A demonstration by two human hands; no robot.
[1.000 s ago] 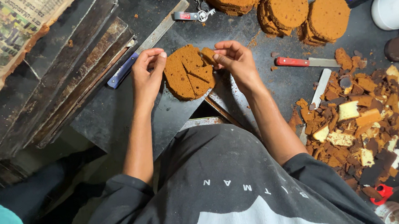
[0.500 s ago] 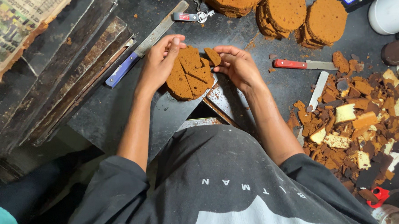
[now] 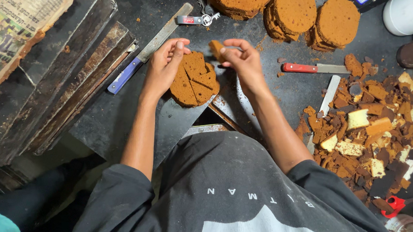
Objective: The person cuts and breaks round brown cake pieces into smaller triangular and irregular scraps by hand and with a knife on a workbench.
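Note:
A round brown cake layer (image 3: 194, 80), cut into several pieces, lies on a dark metal sheet (image 3: 178, 117) in front of me. My left hand (image 3: 164, 66) rests against its far left edge, fingers curled over the rim. Just to the right, my right hand (image 3: 241, 60) pinches a small brown cake piece (image 3: 216, 49) lifted off the layer's far right side.
Stacks of round brown cake layers (image 3: 295, 12) stand at the back. A red-handled knife (image 3: 313, 68) lies right of my hand, a long blue-handled knife (image 3: 146, 48) to the left. A heap of cake scraps (image 3: 367, 121) fills the right. Dark baking trays (image 3: 59, 86) are stacked left.
My right hand has lifted a small piece away from the cut layer. My left hand has shifted up along the layer's left edge toward its far side.

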